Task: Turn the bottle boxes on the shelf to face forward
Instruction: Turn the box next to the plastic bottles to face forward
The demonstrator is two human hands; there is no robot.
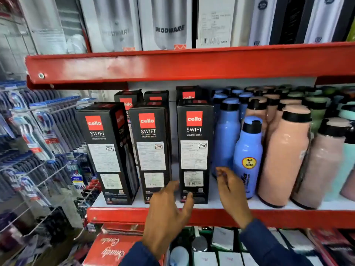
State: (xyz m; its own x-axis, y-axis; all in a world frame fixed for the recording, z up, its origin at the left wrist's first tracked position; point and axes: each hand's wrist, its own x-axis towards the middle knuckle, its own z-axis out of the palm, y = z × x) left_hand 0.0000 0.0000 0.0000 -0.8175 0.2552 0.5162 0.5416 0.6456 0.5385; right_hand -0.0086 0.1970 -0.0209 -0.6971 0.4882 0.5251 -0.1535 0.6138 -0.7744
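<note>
Head view, right box (194, 150) between open hands, untouched

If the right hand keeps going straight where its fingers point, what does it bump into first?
Probably the small blue bottle. The right hand is open, its fingers pointing up into the gap between that bottle and the rightmost box. Depth is hard to judge.

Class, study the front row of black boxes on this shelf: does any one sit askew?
Yes. The leftmost black box is turned at an angle, showing its side panel as well as its label; the middle box and right box face squarely forward.
</note>
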